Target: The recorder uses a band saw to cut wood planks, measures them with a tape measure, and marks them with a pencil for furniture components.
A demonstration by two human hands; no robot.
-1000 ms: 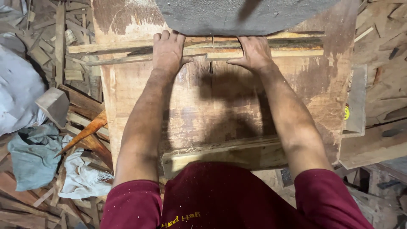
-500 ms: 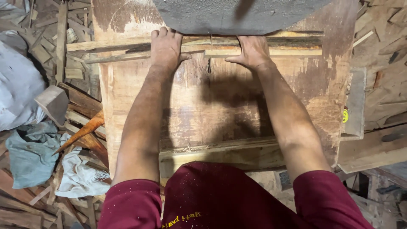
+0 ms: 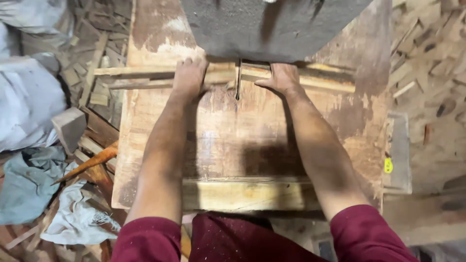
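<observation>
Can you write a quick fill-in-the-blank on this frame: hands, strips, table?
1. Both hands, the left hand and the right hand, press on long thin wooden ____ lying across the worn wooden table.
2. A narrow dark ____ in the table runs between the hands.
3. The person's sleeves are dark ____.

Missing words: strips; slot; red

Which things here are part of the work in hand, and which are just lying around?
In hand: left hand and right hand pressing wooden strips on the wooden bench; slot.
Lying about: rags, wood scraps, grey block.
</observation>
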